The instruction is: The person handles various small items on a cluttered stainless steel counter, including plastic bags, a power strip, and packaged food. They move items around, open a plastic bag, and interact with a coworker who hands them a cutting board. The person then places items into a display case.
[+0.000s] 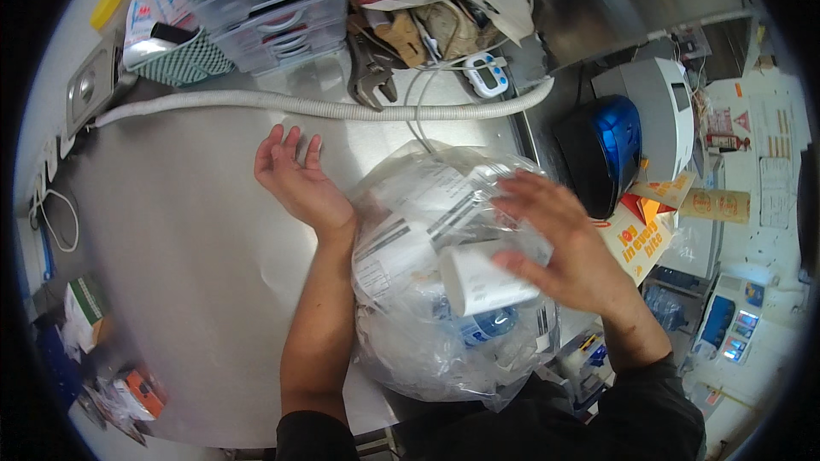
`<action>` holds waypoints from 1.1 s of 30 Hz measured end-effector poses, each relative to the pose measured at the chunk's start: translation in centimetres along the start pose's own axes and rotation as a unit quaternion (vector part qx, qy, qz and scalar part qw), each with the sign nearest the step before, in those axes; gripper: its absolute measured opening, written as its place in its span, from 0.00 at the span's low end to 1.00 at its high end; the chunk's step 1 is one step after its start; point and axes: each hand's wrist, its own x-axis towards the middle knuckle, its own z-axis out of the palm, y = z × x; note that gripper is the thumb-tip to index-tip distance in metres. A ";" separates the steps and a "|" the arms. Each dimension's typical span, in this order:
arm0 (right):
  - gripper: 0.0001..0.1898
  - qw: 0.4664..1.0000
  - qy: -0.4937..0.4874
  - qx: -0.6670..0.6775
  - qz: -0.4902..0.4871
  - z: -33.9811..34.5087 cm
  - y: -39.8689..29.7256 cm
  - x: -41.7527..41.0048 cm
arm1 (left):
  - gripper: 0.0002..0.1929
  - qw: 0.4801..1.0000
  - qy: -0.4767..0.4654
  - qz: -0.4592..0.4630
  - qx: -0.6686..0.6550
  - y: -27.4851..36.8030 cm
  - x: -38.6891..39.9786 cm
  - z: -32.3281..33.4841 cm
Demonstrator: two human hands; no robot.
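A clear plastic bag [410,358], bulging with discarded papers, sits on the stainless steel table [192,256] close to my body. Printed paper slips [391,250] and a blue-labelled plastic bottle [490,326] show through its film. On or just under the film lies a curled white paper piece [490,278]; which, I cannot tell. My right hand [567,243], blurred, spreads over the bag's right side, its thumb overlapping the curled paper without a visible grip. My left hand [295,182] is raised palm up, fingers loosely bent and apart, holding nothing. The left wrist borders the bag's edge.
A white corrugated hose [307,105] crosses the table's back. Behind it are an adjustable wrench [371,80], a digital timer [487,75], clear plastic drawers [275,19] and a green basket [182,61]. At right stand a blue-and-black device [605,147] and printed paper bags [640,237].
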 end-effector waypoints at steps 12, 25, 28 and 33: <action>0.24 0.988 0.098 0.096 -0.069 0.9 1.4 -6.8 | 0.12 0.996 -0.003 0.005 0.087 0.0 -0.2 0.7; 0.28 0.981 0.117 0.134 -0.085 0.5 1.1 -14.0 | 0.13 0.963 -0.144 -0.204 0.104 5.0 2.4 -1.2; 0.26 0.972 0.118 0.195 -0.059 -0.6 1.1 -15.9 | 0.12 0.942 -0.159 -0.144 0.257 10.5 -0.1 -3.8; 0.26 0.957 0.034 0.286 -0.024 -0.7 3.0 -19.1 | 0.13 0.903 -0.125 -0.072 0.405 16.3 -11.8 -8.1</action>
